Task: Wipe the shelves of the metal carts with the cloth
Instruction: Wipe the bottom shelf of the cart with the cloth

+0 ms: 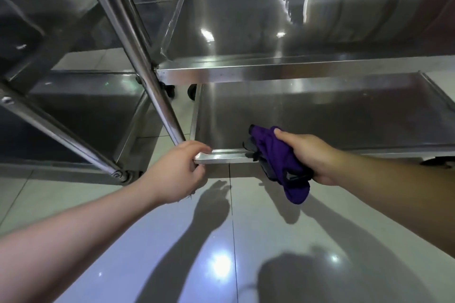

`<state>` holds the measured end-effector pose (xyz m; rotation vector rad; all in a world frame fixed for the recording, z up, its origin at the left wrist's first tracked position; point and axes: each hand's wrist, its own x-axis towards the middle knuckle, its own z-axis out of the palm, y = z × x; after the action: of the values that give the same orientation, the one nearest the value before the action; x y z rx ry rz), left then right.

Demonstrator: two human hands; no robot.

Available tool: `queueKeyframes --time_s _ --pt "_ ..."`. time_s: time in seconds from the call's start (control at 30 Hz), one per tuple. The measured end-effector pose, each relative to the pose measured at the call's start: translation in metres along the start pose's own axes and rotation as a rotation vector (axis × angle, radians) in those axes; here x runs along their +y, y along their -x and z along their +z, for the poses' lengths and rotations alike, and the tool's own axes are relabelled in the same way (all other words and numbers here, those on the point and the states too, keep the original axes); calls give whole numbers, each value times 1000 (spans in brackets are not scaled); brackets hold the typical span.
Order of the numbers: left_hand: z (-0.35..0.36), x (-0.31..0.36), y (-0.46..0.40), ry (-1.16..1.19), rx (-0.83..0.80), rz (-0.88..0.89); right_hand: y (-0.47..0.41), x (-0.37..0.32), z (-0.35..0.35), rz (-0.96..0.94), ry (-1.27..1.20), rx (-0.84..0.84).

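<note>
A stainless steel cart stands before me with an upper shelf [295, 22] and a lower shelf [332, 110]. My left hand [179, 172] grips the front left corner of the lower shelf's rim [221, 156], fingers over the top and thumb under. My right hand [312, 155] is closed on a bunched purple cloth [278, 155] with dark trim. The cloth lies over the front rim of the lower shelf, its top end on the shelf surface and its tail hanging down towards the floor.
A second metal cart [81, 106] stands at the left, its slanted tube post [133, 47] crossing in front of the first cart. Black caster wheels [193, 92] show between the carts. Glossy grey floor tiles [197, 253] lie below my arms.
</note>
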<state>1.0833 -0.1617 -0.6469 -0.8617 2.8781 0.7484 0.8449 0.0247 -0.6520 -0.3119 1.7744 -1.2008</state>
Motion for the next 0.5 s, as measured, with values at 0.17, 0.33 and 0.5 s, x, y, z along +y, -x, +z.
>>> queueKeyframes --time_s 0.17,0.33,0.5 --pt "6 -45 1 76 55 -146 -22 0 43 -123 118 35" --pt "-2 -71 -9 174 187 -320 -51 -5 85 -331 315 165" --pt "-10 -70 -27 344 271 -211 -82 -17 117 -488 623 282"
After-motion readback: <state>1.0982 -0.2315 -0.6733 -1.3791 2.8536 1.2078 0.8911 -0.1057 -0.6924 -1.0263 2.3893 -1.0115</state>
